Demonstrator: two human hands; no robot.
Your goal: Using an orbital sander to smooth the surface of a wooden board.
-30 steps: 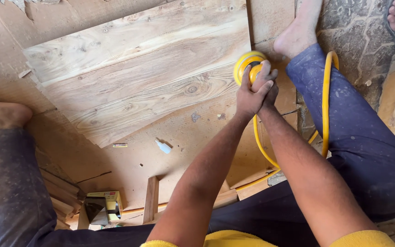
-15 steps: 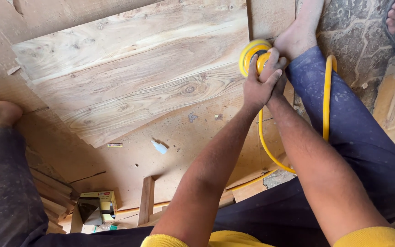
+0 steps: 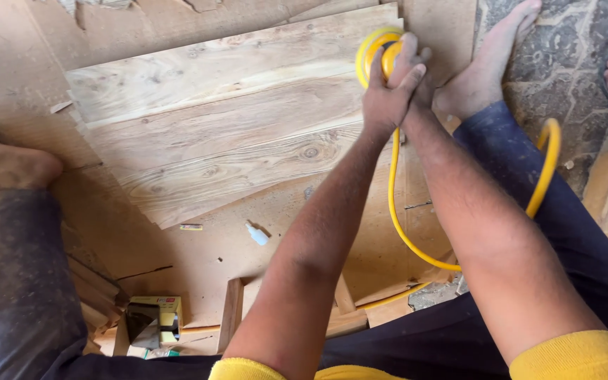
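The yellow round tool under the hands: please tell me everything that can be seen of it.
The yellow round tool looks like a small disc sander with a plastic body: a yellow rim and an orange-yellow top. It sits flat on the upper right corner of the pale wooden panel. The left hand covers its top and the right hand presses beside it, so most of the body is hidden. A yellow hose runs from it toward the person, then loops over the right leg.

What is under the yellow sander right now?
The yellow sander sits on the top right corner of the wooden panel. Both hands, left hand and right hand, cover it, hiding its pad and the contact patch.
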